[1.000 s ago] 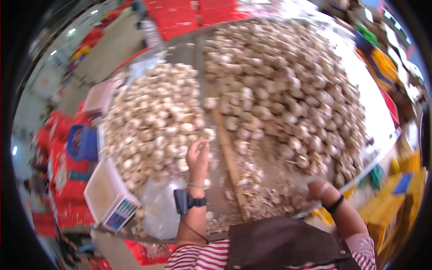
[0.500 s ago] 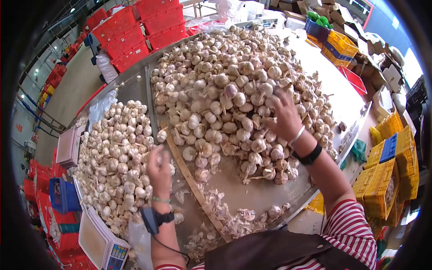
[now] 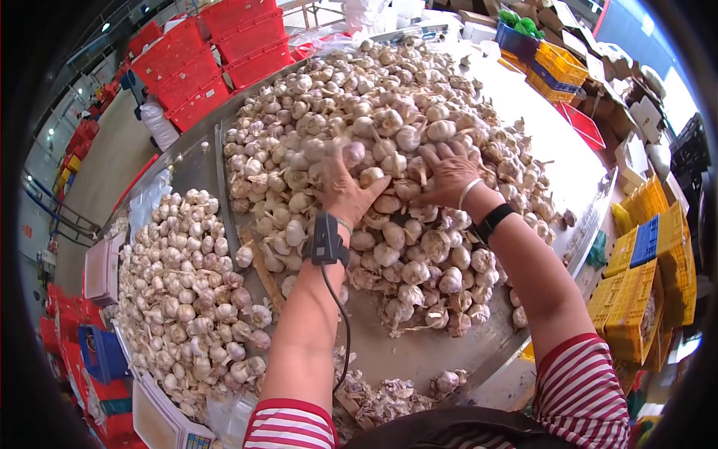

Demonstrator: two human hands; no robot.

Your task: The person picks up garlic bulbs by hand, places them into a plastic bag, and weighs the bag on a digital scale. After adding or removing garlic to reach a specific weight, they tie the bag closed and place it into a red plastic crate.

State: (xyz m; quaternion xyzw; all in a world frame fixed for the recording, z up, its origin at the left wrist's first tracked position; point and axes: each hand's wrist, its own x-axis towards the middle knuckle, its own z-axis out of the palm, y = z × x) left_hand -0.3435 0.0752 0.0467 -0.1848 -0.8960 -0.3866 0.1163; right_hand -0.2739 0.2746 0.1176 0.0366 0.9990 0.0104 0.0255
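Observation:
A large heap of garlic bulbs (image 3: 422, 277) covers the middle of the metal table. My left hand (image 3: 348, 191) reaches into its near-left part, thumb spread out to the right; its fingertips are blurred among the bulbs. To the right of it, my right hand (image 3: 452, 176) lies on the heap with fingers spread, touching bulbs. I see nothing clearly gripped in either hand. A second, smaller pile of garlic (image 3: 187, 292) is on the left, beyond a wooden strip (image 3: 262, 271) that is partly hidden by my left arm.
Loose garlic skins (image 3: 396, 404) lie at the table's near edge. A white scale (image 3: 168, 419) stands at lower left beside a blue bin (image 3: 102, 352). Red crates (image 3: 179, 75) are stacked behind on the left, yellow crates (image 3: 628, 292) on the right.
My left hand has moved right and away from me, from beside the smaller pile onto the large heap. My right hand has shifted slightly left and now rests lower on the bulbs.

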